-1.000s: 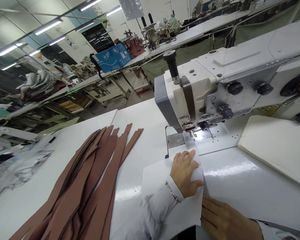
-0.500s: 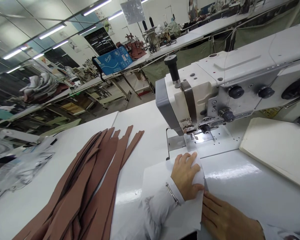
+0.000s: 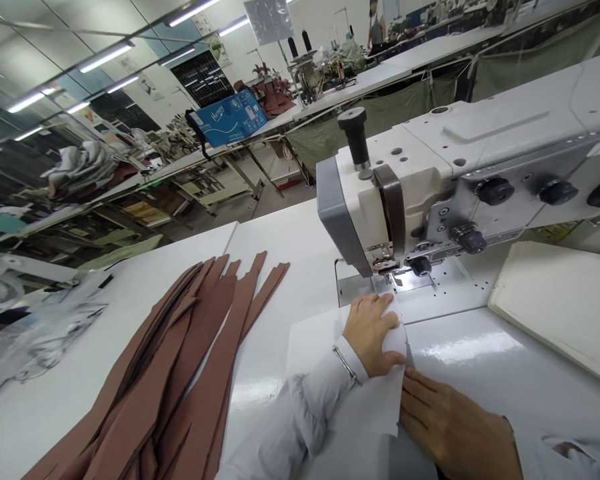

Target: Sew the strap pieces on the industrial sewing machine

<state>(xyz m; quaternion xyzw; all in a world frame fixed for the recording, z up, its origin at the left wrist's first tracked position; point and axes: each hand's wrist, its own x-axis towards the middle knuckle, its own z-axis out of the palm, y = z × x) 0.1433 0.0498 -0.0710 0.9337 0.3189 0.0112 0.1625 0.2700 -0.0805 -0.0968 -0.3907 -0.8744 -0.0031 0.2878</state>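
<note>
White sheet (image 3: 373,407) under loosely spread left hand (image 3: 373,333), flattened right hand (image 3: 453,420) at sheet's right edge, hands gripping nothing

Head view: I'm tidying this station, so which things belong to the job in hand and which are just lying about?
Seemingly in use:
white sheet under the left hand, right hand at its edge
sewing machine just ahead

Seemingly lying about:
brown strips, untouched, perhaps related
clear plastic at far left
blue box in the background
</note>
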